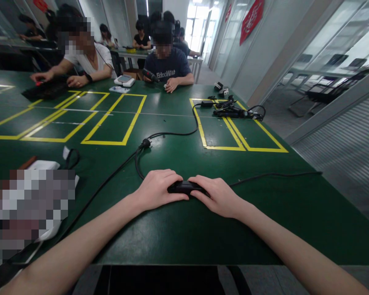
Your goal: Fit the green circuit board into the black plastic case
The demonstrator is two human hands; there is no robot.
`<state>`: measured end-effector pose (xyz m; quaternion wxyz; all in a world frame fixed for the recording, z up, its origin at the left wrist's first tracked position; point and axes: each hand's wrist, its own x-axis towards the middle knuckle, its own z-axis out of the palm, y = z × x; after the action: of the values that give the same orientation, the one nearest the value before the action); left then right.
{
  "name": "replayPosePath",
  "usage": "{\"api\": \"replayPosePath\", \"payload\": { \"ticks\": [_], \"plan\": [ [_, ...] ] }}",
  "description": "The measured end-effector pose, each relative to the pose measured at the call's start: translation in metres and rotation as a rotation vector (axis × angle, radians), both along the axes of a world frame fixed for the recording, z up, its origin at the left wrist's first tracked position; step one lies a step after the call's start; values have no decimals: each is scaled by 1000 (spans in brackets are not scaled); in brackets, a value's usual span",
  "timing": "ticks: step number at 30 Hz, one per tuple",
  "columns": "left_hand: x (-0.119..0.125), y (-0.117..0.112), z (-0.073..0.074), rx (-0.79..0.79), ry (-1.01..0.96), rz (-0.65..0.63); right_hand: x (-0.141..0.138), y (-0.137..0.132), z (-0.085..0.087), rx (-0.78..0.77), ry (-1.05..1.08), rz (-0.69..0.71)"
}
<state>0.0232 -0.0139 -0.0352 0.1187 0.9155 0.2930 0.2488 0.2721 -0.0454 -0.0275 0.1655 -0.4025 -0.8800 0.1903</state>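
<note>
A black power adapter [186, 187] lies on the green table near its front, between my two hands. My left hand [160, 188] grips its left end, thumb on the near side and fingers over the far side. The other end sits in the curled fingers of my right hand [218, 194]. A black cable [276, 174] stretches right from beside my right hand. Another cable [137, 164] curves up from behind my left hand toward a black plug [146, 143]. The underside of the adapter is hidden.
Yellow tape rectangles [113, 119] mark the green table [172, 241]. Tangled black cables [230, 110] lie at the far right. At the left is a blurred-out item [30, 209]. Two people sit across the table, one in a white top [94, 61], one in a dark shirt [167, 63].
</note>
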Motion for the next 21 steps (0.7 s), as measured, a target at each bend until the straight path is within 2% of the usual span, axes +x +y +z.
{"api": "replayPosePath", "payload": {
  "ticks": [4, 6, 8, 10, 12, 15, 18, 21],
  "plan": [
    [-3, 0, 7, 212, -137, 18, 8, 8, 3, -155, 222, -151],
    [-4, -2, 11, 320, -222, 41, 21, 17, 8, -252, 352, -290],
    [-4, -4, 13, 352, -278, 43, 39, 28, 16, -340, 477, -445],
    [-3, -4, 13, 308, -280, 15, 60, 39, 26, -397, 622, -590],
    [-1, -4, 9, 232, -232, -29, 81, 49, 38, -370, 780, -713],
    [1, -2, 1, 86, -144, -92, 106, 58, 58, -343, 957, -798],
    [2, 1, -5, -19, -103, -104, 125, 60, 79, -316, 1026, -836],
    [1, 3, -6, -67, -95, -94, 139, 60, 94, -238, 1005, -918]
  ]
}}
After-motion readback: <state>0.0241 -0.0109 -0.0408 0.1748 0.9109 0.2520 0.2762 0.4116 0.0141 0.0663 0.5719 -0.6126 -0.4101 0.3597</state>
